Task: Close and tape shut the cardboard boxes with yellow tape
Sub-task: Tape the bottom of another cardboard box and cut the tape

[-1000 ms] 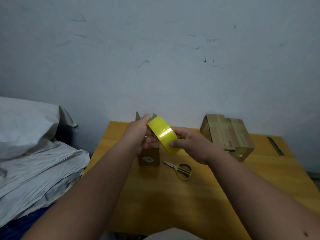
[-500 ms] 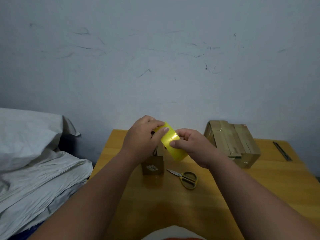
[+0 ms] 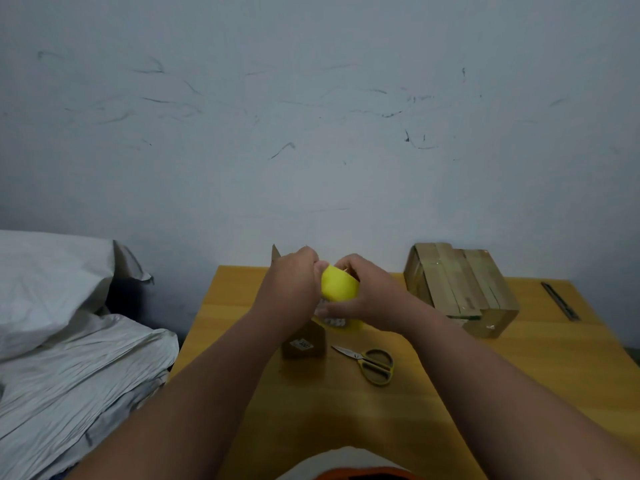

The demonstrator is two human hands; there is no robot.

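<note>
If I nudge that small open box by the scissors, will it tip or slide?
Probably tip. The small box stands taller than it is wide on a smooth wooden table, so a high push would likely topple it. Its raised flap suggests it is open and perhaps light, so a low push might slide it toward the scissors.

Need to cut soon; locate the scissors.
The scissors lie on the table in the head view, right of the small box, below the right hand.
</note>
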